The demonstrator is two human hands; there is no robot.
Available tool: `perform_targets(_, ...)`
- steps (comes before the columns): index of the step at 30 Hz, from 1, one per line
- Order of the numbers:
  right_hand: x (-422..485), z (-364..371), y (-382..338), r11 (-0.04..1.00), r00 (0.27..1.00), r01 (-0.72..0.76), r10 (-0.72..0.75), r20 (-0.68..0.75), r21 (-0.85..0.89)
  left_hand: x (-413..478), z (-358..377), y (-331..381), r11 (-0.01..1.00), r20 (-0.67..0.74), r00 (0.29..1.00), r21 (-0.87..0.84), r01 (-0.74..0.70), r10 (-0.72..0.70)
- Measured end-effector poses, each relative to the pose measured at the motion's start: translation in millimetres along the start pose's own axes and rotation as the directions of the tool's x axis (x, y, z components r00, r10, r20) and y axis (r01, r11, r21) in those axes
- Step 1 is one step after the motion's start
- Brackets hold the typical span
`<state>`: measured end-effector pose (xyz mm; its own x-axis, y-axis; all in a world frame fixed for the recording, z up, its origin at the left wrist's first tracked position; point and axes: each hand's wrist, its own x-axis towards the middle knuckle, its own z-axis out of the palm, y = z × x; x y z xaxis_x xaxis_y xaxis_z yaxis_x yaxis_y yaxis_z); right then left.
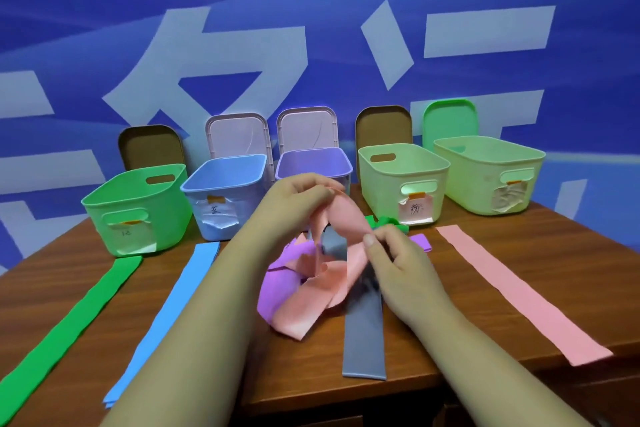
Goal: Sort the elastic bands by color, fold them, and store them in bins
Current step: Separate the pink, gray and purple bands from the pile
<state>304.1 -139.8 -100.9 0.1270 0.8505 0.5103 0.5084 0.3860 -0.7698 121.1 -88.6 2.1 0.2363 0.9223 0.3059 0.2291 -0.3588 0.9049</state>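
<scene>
A tangled heap of elastic bands lies mid-table: a pink band (313, 302), a purple band (277, 284) and a grey band (363, 333) that runs toward the front edge. My left hand (304, 194) pinches the top of the pink band's raised loop. My right hand (391, 256) pinches the same pink band lower down on the right. Laid flat are a green band (69, 326), a blue band (166, 315) and a second pink band (519, 291). Another green band (388, 224) peeks out behind my right hand.
Five open bins stand in a row at the back: green bin (104, 201), blue bin (194, 187), purple bin (341, 168), pale green bin (436, 170) and a second pale green bin (533, 158). Lids lean on the blue wall behind. The table's front edge (346, 399) is near.
</scene>
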Motion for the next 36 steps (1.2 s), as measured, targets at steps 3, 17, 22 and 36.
perform_targets(3, 1, -6, -2, 0.998, 0.986, -0.03, 0.039, -0.161, 0.059, 8, 9, 4, 0.992, 0.071, 0.996, -0.109, 0.065, -0.058)
perform_targets(17, 9, -8, 6, 0.984, 0.948, -0.169, 0.178, -0.264, 0.057, 14, 2, -42, 0.85, 0.195, 0.973, -0.486, 0.205, -0.123)
perform_targets(22, 8, 0, 11, 0.98, 0.98, -0.164, 0.149, -0.132, -0.113, 11, 7, -45, 0.856, 0.056, 0.983, -0.486, 0.18, -0.175)
perform_targets(36, -4, 11, -4, 0.979, 0.994, 0.093, -0.081, 0.07, -0.179, 3, 19, -48, 0.761, 0.136, 0.964, -0.593, 0.263, -0.227)
